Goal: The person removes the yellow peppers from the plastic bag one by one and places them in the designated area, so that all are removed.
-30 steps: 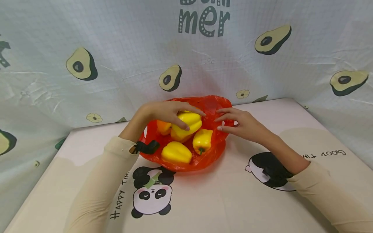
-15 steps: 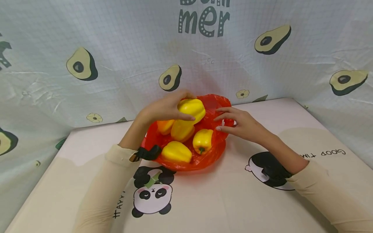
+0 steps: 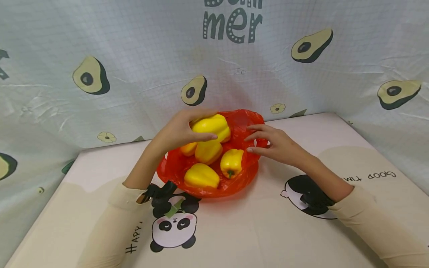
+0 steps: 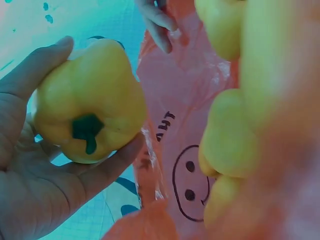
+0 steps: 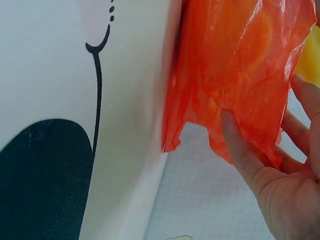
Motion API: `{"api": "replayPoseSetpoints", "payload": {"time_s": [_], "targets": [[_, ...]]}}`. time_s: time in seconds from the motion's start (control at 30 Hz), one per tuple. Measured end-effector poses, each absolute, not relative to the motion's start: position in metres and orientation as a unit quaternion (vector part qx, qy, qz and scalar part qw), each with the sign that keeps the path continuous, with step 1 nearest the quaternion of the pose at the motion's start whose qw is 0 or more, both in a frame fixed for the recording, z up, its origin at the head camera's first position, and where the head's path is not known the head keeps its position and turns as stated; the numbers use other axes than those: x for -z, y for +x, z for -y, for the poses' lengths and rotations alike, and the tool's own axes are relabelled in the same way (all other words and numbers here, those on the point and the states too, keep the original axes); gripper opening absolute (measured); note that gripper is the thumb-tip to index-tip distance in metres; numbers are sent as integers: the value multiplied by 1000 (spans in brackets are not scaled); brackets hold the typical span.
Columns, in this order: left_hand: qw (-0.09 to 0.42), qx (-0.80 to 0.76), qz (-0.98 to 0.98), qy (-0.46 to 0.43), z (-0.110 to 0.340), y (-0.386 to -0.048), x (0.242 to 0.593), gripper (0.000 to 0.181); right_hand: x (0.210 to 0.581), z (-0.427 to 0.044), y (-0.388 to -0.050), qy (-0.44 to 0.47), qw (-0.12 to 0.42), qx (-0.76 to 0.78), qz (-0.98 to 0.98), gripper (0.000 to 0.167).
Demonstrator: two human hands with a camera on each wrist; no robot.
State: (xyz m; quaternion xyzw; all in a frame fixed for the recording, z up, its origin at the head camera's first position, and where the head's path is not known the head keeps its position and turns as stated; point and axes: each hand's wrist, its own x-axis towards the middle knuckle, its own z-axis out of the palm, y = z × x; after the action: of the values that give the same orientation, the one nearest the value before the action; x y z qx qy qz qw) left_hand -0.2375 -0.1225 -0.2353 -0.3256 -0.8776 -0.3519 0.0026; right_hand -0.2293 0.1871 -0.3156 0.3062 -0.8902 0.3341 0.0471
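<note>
A yellow bell pepper (image 3: pixel 214 125) is gripped by my left hand (image 3: pixel 175 132), thumb in front and fingers behind, over the left back part of an open red plastic bag (image 3: pixel 240 134). The left wrist view shows this pepper (image 4: pixel 92 95) with its green stem, fingers around it. Inside the bag lie a yellow pepper (image 3: pixel 202 175) at the front, another (image 3: pixel 232 163) at the right, one (image 3: pixel 208 152) behind and an orange-yellow one (image 3: pixel 188 149) partly hidden. My right hand (image 3: pixel 279 144) holds the bag's right edge; the right wrist view shows its thumb against the red plastic (image 5: pixel 225 65).
The bag stands on a light table cover (image 3: pixel 268 230) printed with pandas and lettering. Right behind it hangs a pale sheet (image 3: pixel 147 48) with avocado prints. A black strap (image 3: pixel 162 189) is on the left wrist.
My left hand has lifted the top pepper off the others, up and back, then shifted it slightly left. My right hand has stayed at the bag's edge.
</note>
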Motion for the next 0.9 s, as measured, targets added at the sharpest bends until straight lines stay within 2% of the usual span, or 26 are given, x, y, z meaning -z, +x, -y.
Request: {"api": "replayPoseSetpoints", "payload": {"time_s": [0.53, 0.9], "targets": [[-15, 371, 882, -290, 162, -201, 243, 58, 318, -187, -229, 306, 52, -334, 890, 33], [4, 370, 889, -269, 183, -178, 243, 55, 320, -188, -227, 307, 56, -328, 892, 31]]}}
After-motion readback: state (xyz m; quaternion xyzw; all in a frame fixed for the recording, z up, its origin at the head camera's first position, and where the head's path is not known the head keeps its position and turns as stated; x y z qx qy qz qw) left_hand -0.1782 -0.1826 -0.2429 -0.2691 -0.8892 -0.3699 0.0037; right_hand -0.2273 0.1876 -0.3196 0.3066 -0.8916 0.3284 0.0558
